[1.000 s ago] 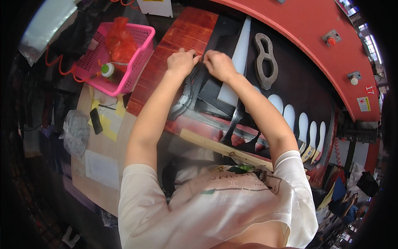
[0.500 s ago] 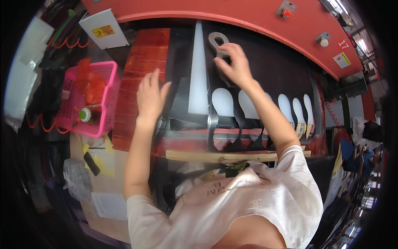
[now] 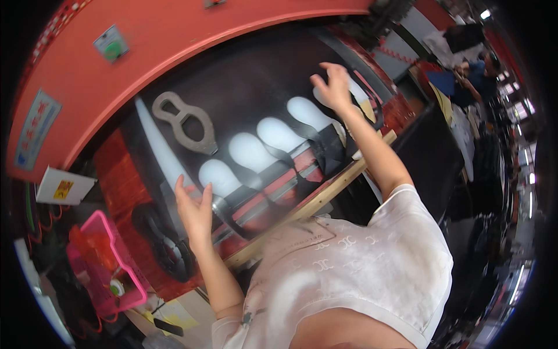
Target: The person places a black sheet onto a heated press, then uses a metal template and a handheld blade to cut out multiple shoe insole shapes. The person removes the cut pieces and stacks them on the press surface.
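My left hand (image 3: 196,212) is open, thumb and fingers spread, over the near end of a long white strip (image 3: 157,139). It holds nothing that I can see. Farther right, my right hand (image 3: 334,90) hovers with fingers apart above the right part of a black sheet (image 3: 250,75). A grey metal cutting die (image 3: 181,117), shaped like a shoe sole with two openings, lies on the sheet, apart from both hands. Along the sheet's near edge runs a row of several white sole-shaped areas (image 3: 250,151), with narrow black pieces between them; my right hand partly covers one.
A red machine beam (image 3: 232,35) with a green button (image 3: 114,50) spans the far side. A wooden strip (image 3: 317,203) borders the near edge. At left are a pink basket (image 3: 131,264), a dark bulky object (image 3: 163,244) and a phone (image 3: 168,327). Another person (image 3: 482,75) is far right.
The view has swung round. My right hand has left the die and moved to the sheet's right part. My left hand has gone from the red board to the white strip.
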Available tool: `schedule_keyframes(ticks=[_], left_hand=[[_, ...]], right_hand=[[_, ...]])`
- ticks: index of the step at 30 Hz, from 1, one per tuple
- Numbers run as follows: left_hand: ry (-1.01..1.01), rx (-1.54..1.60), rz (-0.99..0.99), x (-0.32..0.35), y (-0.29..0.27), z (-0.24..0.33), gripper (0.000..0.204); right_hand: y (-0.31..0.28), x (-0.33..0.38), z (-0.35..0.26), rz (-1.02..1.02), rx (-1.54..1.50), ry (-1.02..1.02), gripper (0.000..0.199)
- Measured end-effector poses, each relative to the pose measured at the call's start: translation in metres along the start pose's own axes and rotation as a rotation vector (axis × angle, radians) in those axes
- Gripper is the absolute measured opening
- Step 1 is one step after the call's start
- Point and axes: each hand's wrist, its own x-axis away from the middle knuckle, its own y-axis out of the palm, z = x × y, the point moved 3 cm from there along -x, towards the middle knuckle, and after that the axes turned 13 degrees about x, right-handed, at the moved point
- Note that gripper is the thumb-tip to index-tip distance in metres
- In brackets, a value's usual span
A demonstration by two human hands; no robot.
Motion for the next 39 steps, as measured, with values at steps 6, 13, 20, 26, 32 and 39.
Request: schedule_keyframes(ticks=[6, 13, 20, 26, 32, 39], left_hand=[[0.064, -0.117, -0.045, -0.007, 0.018, -0.008, 0.049], [0.153, 0.189, -0.074, -0.018, -0.005, -0.031, 0.033], [0.066, 0.289, -0.139, 0.007, -0.040, -0.057, 0.038], [0.060, -0.023, -0.039, 0.010, -0.042, -0.034, 0.039], [0.014, -0.233, 0.027, -0.018, -0.032, -0.030, 0.045], [0.065, 0.117, 0.114, -0.015, -0.029, -0.047, 0.045]], right_hand=[[-0.005, 0.030, 0.197, -0.587, 0.199, 0.575, 0.068], [-0.061, 0.008, 0.198, -0.375, 0.233, 0.167, 0.037], [-0.100, 0.070, 0.206, -0.838, -0.168, 0.515, 0.020], [-0.067, 0.101, 0.187, -0.463, -0.242, 0.382, 0.051], [-0.037, 0.057, 0.171, -0.332, -0.135, 0.264, 0.059], [-0.008, 0.047, 0.170, -0.377, 0.109, 0.178, 0.062]])
